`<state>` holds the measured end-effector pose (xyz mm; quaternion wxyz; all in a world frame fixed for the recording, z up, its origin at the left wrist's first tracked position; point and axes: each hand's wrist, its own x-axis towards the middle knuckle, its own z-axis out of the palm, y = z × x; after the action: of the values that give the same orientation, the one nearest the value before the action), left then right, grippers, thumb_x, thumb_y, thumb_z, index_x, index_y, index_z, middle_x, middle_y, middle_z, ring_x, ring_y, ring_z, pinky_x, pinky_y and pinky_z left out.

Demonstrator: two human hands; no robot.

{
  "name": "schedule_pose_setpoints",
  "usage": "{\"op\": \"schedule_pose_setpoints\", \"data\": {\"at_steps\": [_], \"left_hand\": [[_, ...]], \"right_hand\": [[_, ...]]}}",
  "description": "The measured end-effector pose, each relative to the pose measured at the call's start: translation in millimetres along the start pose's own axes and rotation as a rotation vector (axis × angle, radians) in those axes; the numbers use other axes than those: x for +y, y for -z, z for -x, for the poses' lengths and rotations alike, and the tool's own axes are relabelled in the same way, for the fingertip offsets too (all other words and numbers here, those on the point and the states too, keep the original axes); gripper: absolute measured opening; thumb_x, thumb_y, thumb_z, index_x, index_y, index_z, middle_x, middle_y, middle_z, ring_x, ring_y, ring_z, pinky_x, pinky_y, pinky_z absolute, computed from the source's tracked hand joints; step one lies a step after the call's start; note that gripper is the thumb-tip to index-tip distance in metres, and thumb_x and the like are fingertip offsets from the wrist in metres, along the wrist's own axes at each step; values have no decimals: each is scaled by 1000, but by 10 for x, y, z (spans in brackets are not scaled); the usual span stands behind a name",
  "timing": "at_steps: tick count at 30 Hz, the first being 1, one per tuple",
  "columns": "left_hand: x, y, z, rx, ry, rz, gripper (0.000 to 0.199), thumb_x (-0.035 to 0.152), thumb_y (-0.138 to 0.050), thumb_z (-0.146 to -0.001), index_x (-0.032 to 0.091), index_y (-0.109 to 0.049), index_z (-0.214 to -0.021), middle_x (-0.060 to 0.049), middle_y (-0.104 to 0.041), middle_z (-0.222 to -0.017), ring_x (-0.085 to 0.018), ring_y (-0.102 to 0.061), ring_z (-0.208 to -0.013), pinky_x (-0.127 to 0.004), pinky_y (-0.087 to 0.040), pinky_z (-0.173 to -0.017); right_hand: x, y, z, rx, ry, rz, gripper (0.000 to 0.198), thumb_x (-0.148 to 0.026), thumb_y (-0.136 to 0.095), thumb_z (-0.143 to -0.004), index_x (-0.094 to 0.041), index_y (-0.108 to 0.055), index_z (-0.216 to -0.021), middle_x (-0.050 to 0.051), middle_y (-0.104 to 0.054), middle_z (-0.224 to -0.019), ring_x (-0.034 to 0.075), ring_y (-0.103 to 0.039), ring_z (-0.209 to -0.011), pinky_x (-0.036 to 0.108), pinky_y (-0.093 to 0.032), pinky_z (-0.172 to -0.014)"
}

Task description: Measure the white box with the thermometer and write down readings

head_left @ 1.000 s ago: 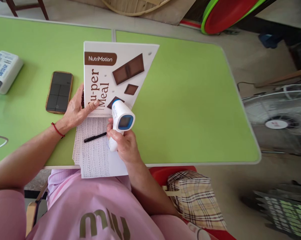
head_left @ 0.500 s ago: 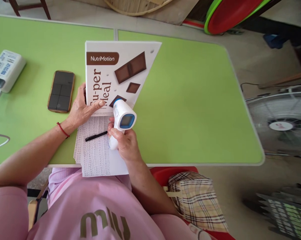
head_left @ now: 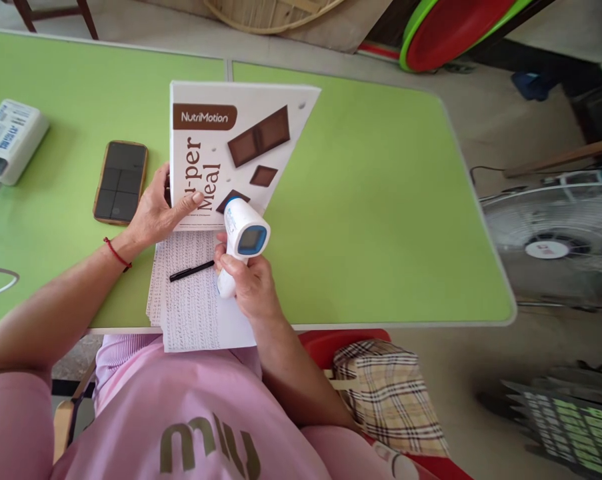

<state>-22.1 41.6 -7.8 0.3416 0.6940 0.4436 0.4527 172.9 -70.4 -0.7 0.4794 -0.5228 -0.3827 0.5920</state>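
Centrally, white box (head_left: 241,153) gripped at lower left by left hand (head_left: 157,215); thermometer (head_left: 239,221), handle (head_left: 226,285) clasped in right hand (head_left: 253,285), screen (head_left: 252,240) above

Lived-in room, apparently home: green-topped table (head_left: 391,200) spans centre, woven tray (head_left: 275,12) and red-and-green basins (head_left: 458,30) line top edge, blue footwear (head_left: 531,86) upper right, fan (head_left: 547,249) far right, plaid bag (head_left: 391,393) on red chair (head_left: 343,340) near bottom.
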Motion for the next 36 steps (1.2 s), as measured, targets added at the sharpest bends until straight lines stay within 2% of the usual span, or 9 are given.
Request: {"op": "schedule_pose_setpoints", "data": {"at_steps": [5,9,15,19,24,31,36], "left_hand": [[4,48,-13,-37,3,63,70,79,-75,-87,22,-60,-125,-16,-70,-125,-34,-73,-111,-47,-66,-86],[2,60,-40,-54,-12,102,71,79,-76,-87,23,-60,-126,-15,-71,-125,-34,-74,-109,-47,-66,-84],[27,66,-93,-51,-24,158,75,78,-79,-84,22,-59,-128,-14,-72,-124,-34,-74,-114,-47,-67,-89],[27,68,-113,-76,-33,226,78,74,-85,-81,21,-57,-131,-16,-68,-134,-35,-71,-123,-46,-67,-95],[-53,67,-115,-60,-46,168,82,80,-83,-78,22,-61,-131,-17,-66,-137,-36,-71,-123,-46,-67,-96],[-68,59,-103,-81,-29,169,75,83,-78,-82,25,-67,-128,-15,-69,-133,-34,-74,-113,-46,-69,-91],[-17,33,-103,-92,-18,231,82,86,-78,-78,24,-64,-130,-14,-71,-130,-34,-74,-117,-44,-68,-92]], "right_hand": [[17,59,-20,-13,37,30,30,-48,-75,-79,-22,-66,-88,-1,-58,-75,13,-50,-67,31,-43,-62],[-19,98,-41,0,61,107,32,-50,-73,-80,-21,-66,-93,-1,-57,-76,13,-50,-66,31,-42,-60],[-82,109,-83,21,103,123,33,-47,-75,-78,-21,-67,-97,-1,-57,-76,13,-48,-66,30,-41,-59],[-64,122,-115,26,92,122,35,-49,-76,-76,-21,-67,-96,-1,-57,-76,13,-48,-66,30,-40,-60],[-14,121,-126,34,71,134,35,-50,-76,-75,-21,-65,-92,-2,-55,-74,13,-47,-67,30,-38,-59],[34,106,-115,31,81,166,34,-53,-74,-76,-22,-60,-80,-3,-52,-70,12,-43,-64,30,-37,-58],[29,82,-83,50,78,138,38,-53,-77,-74,-21,-56,-69,-3,-51,-66,11,-43,-62,29,-37,-59]]}}
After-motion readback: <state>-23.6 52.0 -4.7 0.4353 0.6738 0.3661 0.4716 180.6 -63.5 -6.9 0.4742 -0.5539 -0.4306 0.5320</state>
